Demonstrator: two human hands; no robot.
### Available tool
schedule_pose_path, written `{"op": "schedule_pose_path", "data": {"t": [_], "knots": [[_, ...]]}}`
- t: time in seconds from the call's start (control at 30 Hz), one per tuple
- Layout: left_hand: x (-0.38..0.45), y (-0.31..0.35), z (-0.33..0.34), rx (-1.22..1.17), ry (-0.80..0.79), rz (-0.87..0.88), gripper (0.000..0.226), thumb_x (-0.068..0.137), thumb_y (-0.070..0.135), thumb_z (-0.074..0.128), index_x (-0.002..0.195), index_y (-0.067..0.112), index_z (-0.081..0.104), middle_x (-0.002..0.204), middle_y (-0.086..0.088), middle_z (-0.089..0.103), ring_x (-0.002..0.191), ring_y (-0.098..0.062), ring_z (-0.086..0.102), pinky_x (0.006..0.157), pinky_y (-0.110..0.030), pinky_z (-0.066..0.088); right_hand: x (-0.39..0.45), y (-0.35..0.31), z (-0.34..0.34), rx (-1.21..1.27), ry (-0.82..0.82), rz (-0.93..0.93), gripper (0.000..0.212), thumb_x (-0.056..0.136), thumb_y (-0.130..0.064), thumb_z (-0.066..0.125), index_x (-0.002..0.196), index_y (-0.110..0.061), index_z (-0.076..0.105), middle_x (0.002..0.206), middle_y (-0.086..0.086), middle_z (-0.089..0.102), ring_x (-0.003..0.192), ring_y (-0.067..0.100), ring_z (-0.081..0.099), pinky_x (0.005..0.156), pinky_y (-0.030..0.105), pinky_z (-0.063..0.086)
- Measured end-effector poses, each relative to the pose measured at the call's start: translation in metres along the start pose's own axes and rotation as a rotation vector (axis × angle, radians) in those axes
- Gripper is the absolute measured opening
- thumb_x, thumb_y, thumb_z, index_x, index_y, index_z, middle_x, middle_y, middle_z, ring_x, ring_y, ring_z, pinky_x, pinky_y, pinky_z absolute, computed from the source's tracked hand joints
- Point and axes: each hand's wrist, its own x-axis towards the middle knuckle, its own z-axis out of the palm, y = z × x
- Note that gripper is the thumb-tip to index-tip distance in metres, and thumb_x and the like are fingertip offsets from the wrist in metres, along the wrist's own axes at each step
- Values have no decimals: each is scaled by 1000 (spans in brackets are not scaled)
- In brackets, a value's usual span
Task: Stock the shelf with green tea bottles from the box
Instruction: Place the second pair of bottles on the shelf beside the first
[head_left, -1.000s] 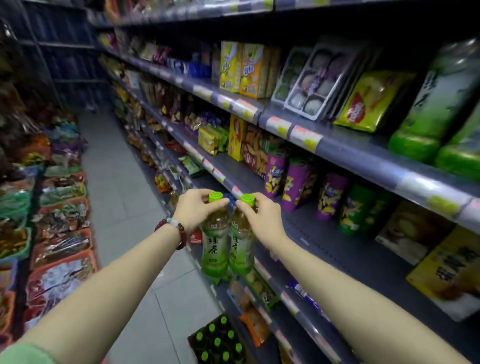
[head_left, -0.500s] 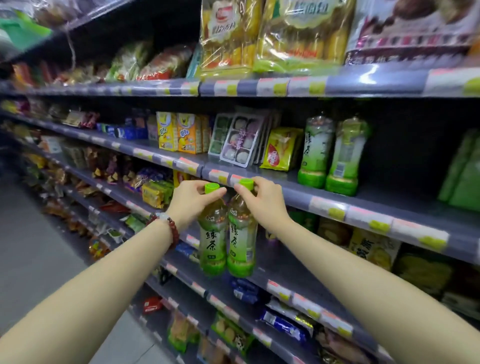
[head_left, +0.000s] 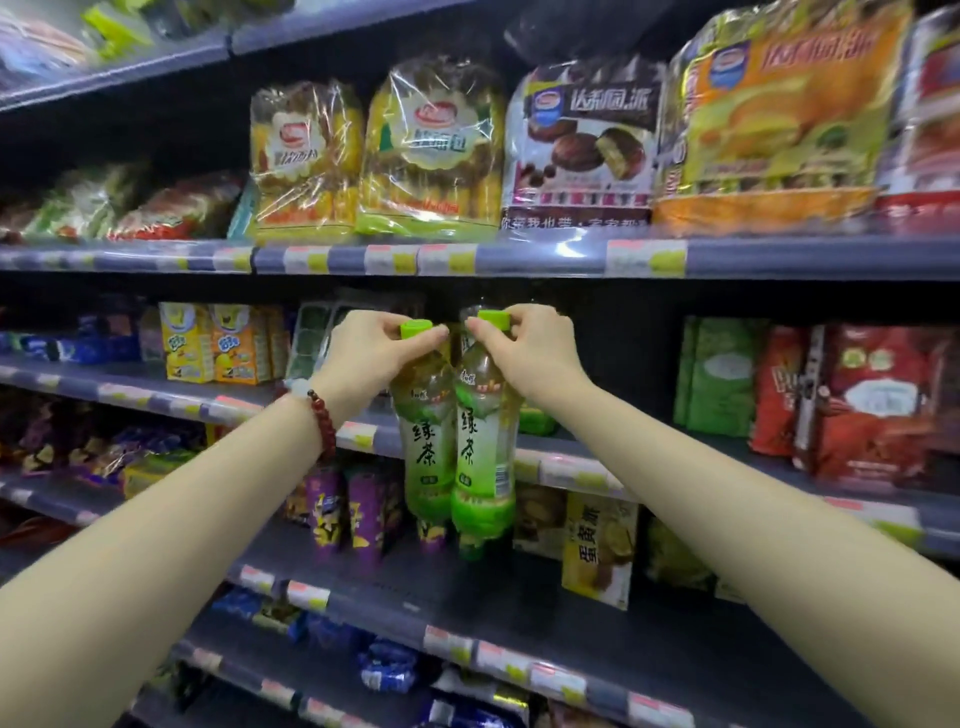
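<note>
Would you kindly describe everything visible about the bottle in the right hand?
The right-hand bottle is clear plastic holding yellowish tea, with a bright green cap and a green label with Chinese characters. It hangs upright in the air before the shelf edge, pinched at the neck by the right hand, its side against the left-hand bottle.

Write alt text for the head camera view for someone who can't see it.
Two bare hands, left hand and right hand, each hold a green tea bottle by its neck, side by side before a stocked shop shelf.
</note>
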Motion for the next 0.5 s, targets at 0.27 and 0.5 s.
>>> {"op": "schedule_pose_path", "data": {"t": [0.27,0.5], "knots": [[17,48,49,-74,-103,96,36,68,48,75,84,16,77,87,-6,77,84,-17,73,85,-39,59,-7,13,-63,-156,162,-11,34,86,-42,63,60,-21,56,51,-10,50,49,4,46,48,16,31],[21,91,78,-223,-167,199,39,70,41,76,90,8,74,90,-13,76,87,-24,73,85,-43,58,-9,22,-106,-249,371,-45,38,85,-45,60,71,-10,62,61,0,63,62,22,59,64,34,45]]}}
